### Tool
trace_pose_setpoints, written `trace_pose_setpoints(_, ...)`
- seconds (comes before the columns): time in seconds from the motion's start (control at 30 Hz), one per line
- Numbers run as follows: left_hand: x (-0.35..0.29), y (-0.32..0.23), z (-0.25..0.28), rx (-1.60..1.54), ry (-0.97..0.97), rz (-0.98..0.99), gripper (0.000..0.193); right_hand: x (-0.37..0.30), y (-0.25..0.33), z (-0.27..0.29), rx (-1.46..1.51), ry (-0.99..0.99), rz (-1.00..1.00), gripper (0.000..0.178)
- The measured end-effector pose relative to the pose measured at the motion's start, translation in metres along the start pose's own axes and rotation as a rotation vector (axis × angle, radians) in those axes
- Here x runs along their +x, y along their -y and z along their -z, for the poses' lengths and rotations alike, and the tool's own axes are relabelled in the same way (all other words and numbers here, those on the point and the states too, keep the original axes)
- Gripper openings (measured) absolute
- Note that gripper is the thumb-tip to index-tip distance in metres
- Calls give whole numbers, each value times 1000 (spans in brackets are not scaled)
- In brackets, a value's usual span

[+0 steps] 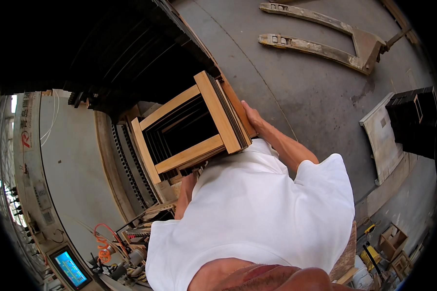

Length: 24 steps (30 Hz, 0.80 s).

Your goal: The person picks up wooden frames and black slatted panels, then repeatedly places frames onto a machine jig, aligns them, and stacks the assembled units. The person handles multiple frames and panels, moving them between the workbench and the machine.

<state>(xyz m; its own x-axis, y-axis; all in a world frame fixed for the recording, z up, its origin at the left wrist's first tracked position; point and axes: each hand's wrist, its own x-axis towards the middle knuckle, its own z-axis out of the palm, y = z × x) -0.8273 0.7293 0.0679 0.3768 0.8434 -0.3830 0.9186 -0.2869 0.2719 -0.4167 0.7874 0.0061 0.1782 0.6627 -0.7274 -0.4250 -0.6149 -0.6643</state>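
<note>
A stack of light wooden frames (pixel 179 105) sits in front of my body, its rectangular openings lined up over a dark inside. Along the stack's right side runs a brown board (pixel 239 109). My right hand (pixel 251 115) presses against that side, a digit stretched along the board's outer face; it appears to hold the stack, with the other fingers mostly hidden. Beneath the near edge of the top frame is my left hand (pixel 192 179), close against my shirt. The frames and shadow cover most of its fingers, so its grip does not show.
Left of the frames lie dark toothed tracks (pixel 128 162) and a large grey machine panel (pixel 77 160) with a lit screen (pixel 70 268). An orange coiled hose (pixel 103 250) hangs nearby. A pallet jack (pixel 320 41) rests on the grey floor, and dark stacked pieces (pixel 412 121) stand at the right.
</note>
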Motion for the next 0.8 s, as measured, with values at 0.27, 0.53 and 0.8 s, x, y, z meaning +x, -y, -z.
trace_pose_setpoints(0.27, -6, -9, 5, -14, 33, -9, 30, 3, -2, 1, 24, -7, -25, 75)
trace_pose_setpoints(0.53, -5, -28, 20, -82, -58, -79, 25, 12, -6, 7, 21, -11, -8, 75)
trace_pose_setpoints(0.8, 1, 4, -11, -12, -94, -121, 29, 7, -3, 5, -14, -30, -36, 77)
